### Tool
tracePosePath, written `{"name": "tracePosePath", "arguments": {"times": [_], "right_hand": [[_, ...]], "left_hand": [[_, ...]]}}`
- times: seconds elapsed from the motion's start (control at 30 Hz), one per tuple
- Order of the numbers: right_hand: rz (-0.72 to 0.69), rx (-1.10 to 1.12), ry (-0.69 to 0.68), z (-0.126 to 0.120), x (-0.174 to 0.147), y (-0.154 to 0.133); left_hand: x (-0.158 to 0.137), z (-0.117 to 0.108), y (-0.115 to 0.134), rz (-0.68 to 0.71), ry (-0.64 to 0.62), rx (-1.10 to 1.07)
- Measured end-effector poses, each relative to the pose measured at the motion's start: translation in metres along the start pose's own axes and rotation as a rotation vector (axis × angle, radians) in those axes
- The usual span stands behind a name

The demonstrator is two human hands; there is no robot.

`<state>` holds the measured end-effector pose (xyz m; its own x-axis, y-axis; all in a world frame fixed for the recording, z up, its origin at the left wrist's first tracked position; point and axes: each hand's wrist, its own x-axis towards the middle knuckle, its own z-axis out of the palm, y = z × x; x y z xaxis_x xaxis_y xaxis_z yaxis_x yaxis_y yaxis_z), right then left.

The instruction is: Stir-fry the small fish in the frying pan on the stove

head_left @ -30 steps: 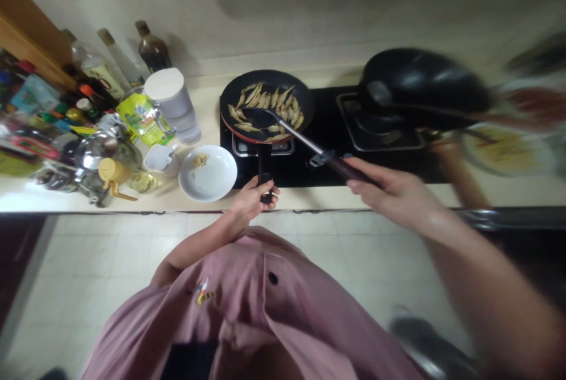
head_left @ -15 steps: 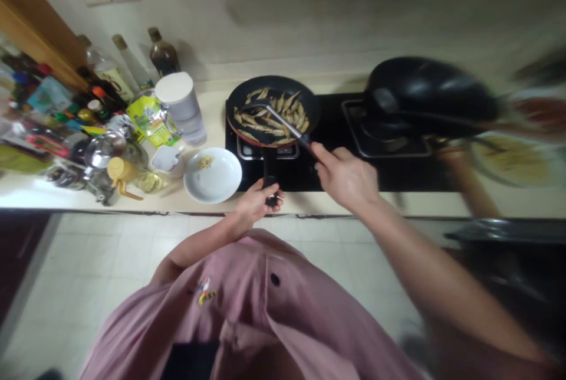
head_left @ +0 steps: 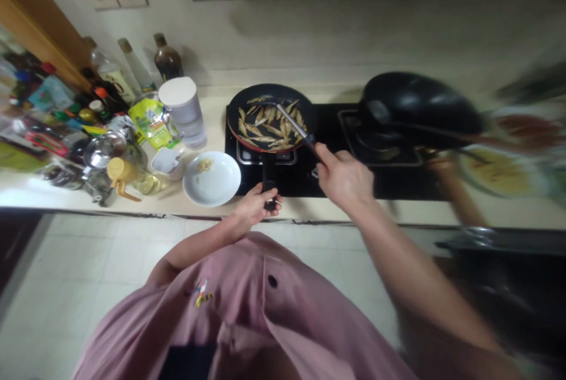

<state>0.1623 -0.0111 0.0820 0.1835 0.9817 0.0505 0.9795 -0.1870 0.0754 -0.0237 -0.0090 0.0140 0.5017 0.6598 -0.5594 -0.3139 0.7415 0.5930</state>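
A frying pan with a dark inside and a reddish outer edge sits on the left burner. Several small browned fish lie spread across it. My left hand is closed around the pan's black handle, near its end. My right hand grips a spatula with a metal shaft and dark handle. The spatula slants down to the left into the pan; its head is hard to make out among the fish. Beside my left hand stands a white plate with a little chopped yellowish food.
A black wok rests tilted on the right burner, with a wooden handle toward the front. Blurred plates of food stand at far right. Bottles, a lidded canister, a yellow-green bag and jars crowd the left counter.
The spatula's head has shifted within the pan, and its shaft now stands steeper. Several fish have changed places. My left hand keeps its hold on the handle; the whole view has shifted slightly.
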Motion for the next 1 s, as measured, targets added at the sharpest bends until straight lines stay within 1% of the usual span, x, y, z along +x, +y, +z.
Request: {"name": "tracePosePath", "arguments": {"times": [0.07,0.13,0.23,0.33,0.4,0.5,0.6,0.67,0.77,0.9,1.0], "right_hand": [[0.026,0.026,-0.015,0.005,0.011,-0.008],[0.022,0.039,-0.038,0.008,0.013,-0.012],[-0.002,0.044,-0.049,0.008,0.005,-0.008],[0.027,0.061,-0.028,0.006,0.003,-0.003],[0.055,0.072,-0.023,0.007,0.012,-0.004],[0.073,0.083,-0.029,0.01,0.033,-0.014],[0.05,0.087,-0.048,0.013,0.049,-0.024],[0.029,0.085,-0.063,0.013,0.051,-0.028],[0.021,0.074,-0.053,0.011,0.04,-0.024],[0.068,0.013,-0.025,0.007,0.011,-0.007],[0.076,-0.034,-0.031,0.009,-0.001,0.0]], "left_hand": [[0.0,0.0,0.0,0.011,-0.003,0.011],[0.001,0.0,0.0,0.021,-0.01,0.011],[0.001,0.0,-0.001,0.019,-0.01,0.008],[0.0,0.002,0.0,0.014,0.002,0.01],[-0.001,0.003,0.001,0.014,0.006,0.003],[-0.002,0.003,0.002,0.02,-0.005,-0.004],[-0.002,0.002,0.003,0.023,-0.018,-0.009],[-0.001,0.002,0.003,0.023,-0.02,-0.015],[-0.001,0.001,0.003,0.016,-0.024,-0.022],[-0.001,0.002,0.0,0.017,-0.011,-0.021],[-0.001,0.002,-0.001,0.018,-0.001,-0.019]]}}
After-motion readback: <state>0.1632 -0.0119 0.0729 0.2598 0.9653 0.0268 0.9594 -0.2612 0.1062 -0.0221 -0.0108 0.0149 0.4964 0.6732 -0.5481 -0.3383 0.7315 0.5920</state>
